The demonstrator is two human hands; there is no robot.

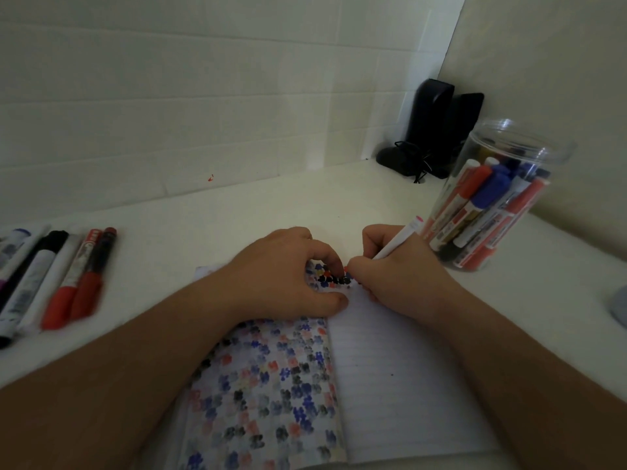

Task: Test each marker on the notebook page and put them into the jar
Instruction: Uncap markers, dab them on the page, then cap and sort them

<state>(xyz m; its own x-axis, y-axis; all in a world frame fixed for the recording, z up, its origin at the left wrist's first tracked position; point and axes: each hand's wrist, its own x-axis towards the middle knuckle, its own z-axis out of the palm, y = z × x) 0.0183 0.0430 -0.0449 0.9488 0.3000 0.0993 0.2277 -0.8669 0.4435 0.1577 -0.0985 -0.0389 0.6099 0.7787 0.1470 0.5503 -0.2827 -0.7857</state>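
An open notebook point(390, 385) lies in front of me, its left page covered in coloured marker dots and its right page lined. My right hand point(397, 276) grips a white marker point(400, 237) with a pink end, its tip down at the top of the page among the dots. My left hand point(288, 276) rests on the top of the left page with its fingers curled down onto the paper. A clear plastic jar point(492, 205) at the right holds several red, blue and black markers. Several loose markers point(57, 283) lie on the table at the left.
The white table point(237, 215) meets a white tiled wall behind. Two black speakers point(437, 127) with a tangled cable stand in the back right corner. A grey object point(619, 307) shows at the right edge.
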